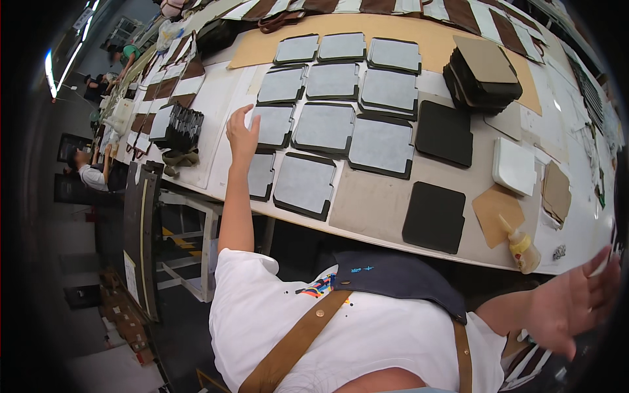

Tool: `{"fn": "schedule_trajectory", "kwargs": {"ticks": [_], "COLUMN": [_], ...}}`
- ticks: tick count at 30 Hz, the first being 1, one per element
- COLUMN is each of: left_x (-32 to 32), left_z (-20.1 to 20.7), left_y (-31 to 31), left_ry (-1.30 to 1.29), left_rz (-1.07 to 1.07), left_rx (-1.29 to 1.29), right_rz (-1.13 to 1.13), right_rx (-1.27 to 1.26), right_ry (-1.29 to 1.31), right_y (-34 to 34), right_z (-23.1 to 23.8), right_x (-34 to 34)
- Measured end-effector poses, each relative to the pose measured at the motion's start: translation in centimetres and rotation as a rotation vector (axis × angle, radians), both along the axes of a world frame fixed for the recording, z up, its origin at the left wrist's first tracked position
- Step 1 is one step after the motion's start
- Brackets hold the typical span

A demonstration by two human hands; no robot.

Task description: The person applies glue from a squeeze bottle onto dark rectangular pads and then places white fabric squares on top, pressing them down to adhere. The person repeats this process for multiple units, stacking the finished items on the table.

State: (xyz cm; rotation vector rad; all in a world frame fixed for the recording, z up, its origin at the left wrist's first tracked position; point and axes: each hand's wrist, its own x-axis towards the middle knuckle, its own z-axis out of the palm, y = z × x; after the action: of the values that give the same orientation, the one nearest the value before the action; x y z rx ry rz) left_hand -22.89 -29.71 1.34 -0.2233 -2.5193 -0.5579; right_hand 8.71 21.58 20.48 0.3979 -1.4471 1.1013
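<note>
My left hand [242, 135] reaches over the left edge of the laid-out pieces, its fingers stretched and nothing seen in them. Beside its thumb lies a dark flat panel with a pale grey sheet [274, 125] on top. Several more such panels, among them a large one [381, 145] and one at the table's front edge [304, 185], lie in rows. To their right are two bare black panels, one farther back [444, 133] and one nearer [434, 217]. At the far right my right hand [576, 304] is raised off the table with fingers spread.
A stack of dark panels [481, 75] stands at the back right. Nearer are a white stack [514, 166], brown card pieces [555, 194] and a glue bottle [523, 252]. Another dark stack [177, 128] sits at the left. Other people [98, 171] work far left.
</note>
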Motion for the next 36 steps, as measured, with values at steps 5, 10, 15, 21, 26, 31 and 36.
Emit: {"fn": "schedule_trajectory", "kwargs": {"ticks": [5, 10, 15, 21, 26, 31, 36], "left_x": [4.8, 6.8, 7.4, 8.7, 9.8, 11.7, 13.4], "left_z": [2.0, 2.8, 1.7, 0.8, 1.2, 2.3, 1.9], "left_y": [5.2, 9.7, 10.7, 10.0, 9.6, 14.1, 18.2], "left_ry": [-0.094, -0.249, -0.243, -0.022, -0.023, 0.013, 0.052], "left_rz": [-0.123, -0.174, -0.185, -0.272, -0.289, -0.383, -0.46], "left_rx": [0.186, 0.368, 0.193, 0.222, 0.149, 0.271, 0.351], "right_rz": [-0.938, -0.695, -0.532, -0.239, 0.074, -0.002, -0.162], "right_rx": [0.437, -0.273, -0.518, -0.805, -1.051, -0.904, -0.685], "right_ry": [-1.076, -1.267, -1.23, -0.853, -0.563, -0.622, -0.713], "right_y": [7.1, 11.2, 12.2, 16.0, 14.0, 12.4, 9.4], "right_z": [-11.4, -21.0, -21.6, -24.7, -20.1, -18.3, -16.8], "right_x": [4.4, 11.4, 11.4, 13.2, 10.7, 9.0, 7.7]}}
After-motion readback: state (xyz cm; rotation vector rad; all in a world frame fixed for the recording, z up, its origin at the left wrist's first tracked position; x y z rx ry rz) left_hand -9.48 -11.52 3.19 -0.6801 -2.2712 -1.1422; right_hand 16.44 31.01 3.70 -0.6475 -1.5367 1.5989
